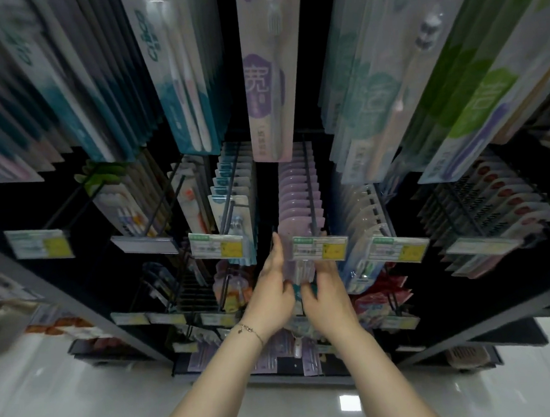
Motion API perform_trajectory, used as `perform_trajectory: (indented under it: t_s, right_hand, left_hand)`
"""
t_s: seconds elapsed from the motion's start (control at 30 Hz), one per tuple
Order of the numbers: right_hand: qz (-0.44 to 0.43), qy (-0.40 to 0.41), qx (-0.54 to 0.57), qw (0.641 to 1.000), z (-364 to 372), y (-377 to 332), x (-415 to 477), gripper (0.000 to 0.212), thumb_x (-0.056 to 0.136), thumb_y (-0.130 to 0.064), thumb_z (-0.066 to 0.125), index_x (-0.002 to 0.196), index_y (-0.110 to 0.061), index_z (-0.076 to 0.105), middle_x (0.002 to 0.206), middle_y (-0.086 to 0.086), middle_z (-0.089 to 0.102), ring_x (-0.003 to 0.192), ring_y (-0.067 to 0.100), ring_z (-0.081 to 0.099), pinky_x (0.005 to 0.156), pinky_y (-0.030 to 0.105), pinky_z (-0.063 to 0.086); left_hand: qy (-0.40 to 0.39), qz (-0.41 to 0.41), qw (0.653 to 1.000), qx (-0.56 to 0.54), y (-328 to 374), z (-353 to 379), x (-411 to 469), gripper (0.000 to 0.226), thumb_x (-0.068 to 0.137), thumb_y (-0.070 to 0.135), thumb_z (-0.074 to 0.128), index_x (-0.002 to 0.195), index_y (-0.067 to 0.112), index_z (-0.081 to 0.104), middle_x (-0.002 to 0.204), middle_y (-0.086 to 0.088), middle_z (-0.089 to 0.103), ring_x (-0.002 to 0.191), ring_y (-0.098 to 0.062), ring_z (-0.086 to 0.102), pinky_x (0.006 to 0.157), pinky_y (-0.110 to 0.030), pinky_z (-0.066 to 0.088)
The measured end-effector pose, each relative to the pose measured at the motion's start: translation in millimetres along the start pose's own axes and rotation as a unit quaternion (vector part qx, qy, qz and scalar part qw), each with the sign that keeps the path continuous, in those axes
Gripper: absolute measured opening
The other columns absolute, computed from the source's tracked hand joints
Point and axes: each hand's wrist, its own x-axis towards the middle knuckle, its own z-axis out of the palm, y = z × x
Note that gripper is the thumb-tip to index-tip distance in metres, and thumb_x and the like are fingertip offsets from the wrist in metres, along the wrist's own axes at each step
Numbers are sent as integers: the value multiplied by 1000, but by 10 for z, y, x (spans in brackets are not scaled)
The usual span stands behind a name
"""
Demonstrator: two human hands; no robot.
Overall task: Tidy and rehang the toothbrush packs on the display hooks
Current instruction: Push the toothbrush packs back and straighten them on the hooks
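Hanging long axis upright, top toward the hook [309,180] above, the pack [298,269] sits between both grips: left hand [275,285] pinches its left edge, right hand [327,297] curls round its lower end.

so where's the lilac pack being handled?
Head view, centre: the lilac toothbrush pack sits at its row's front, below the price tag, between left hand and right hand.

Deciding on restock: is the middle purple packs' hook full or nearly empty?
Full: purple packs line the hook from the back to the price label; left hand and right hand hold the front ones.
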Motion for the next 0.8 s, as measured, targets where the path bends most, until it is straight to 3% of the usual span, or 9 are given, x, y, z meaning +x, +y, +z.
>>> perform_trajectory:
  t_s: [0.1, 0.2, 0.27, 0.37, 0.47, 0.6, 0.8]
  right_hand:
    - [17, 44, -6, 999, -43, 43, -47, 57, 91, -13, 54, 145, -11, 37, 142, 10, 40, 133, 23, 38, 112, 30, 30]
    - [36, 68, -72, 994, -100, 107, -110, 61, 91, -19, 56, 146, -9, 33, 148, 11, 34, 135, 26, 34, 113, 37, 31]
    - [16, 51, -145, 988, -124, 143, -146, 52, 91, -24, 57, 139, -11, 44, 143, 11, 41, 132, 29, 37, 111, 41, 34]
    - [-49, 6, -233, 971, -136, 151, -187, 34, 88, -28, 56, 119, -16, 60, 129, 7, 55, 120, 31, 48, 99, 45, 41]
    - [-95, -28, -273, 957, -114, 99, -206, 27, 86, -29, 54, 108, -16, 64, 112, 4, 62, 107, 29, 55, 84, 41, 45]
    - [-144, -65, -277, 948, -46, -51, -199, 27, 90, -31, 51, 110, -16, 62, 113, 4, 61, 108, 29, 53, 86, 41, 42]
    - [-190, -76, -255, 945, 124, -399, -180, 27, 93, -33, 49, 112, -18, 59, 113, 2, 56, 110, 27, 49, 89, 40, 41]
  left_hand:
    - [16, -10, 999, 28, -11, -59, -60, 83, 101, 9, 50, 161, 28, -4, 156, 18, 15, 142, 5, 17, 104, 4, 12]
    - [69, -40, 992, 98, -39, -126, -131, 63, 101, 21, 53, 157, 19, 24, 154, 5, 35, 139, -15, 42, 115, -25, 34]
    - [96, -52, 978, 178, -69, -172, -169, 48, 99, 27, 53, 146, 21, 41, 139, -2, 52, 119, -22, 57, 102, -40, 49]
    - [118, -49, 948, 291, -77, -254, -247, 36, 97, 32, 51, 131, 24, 55, 127, 1, 59, 116, -23, 57, 94, -42, 49]
    - [132, -48, 922, 361, -94, -335, -354, 27, 94, 32, 52, 118, 23, 62, 117, 2, 62, 111, -25, 57, 85, -40, 47]
    - [160, -48, 899, 405, -187, -443, -516, 14, 89, 31, 58, 95, 19, 60, 94, -1, 62, 95, -29, 60, 75, -41, 46]
    - [183, -75, 891, 409, -352, -725, -737, 16, 92, 34, 55, 99, 21, 62, 96, 1, 62, 97, -27, 60, 79, -43, 46]
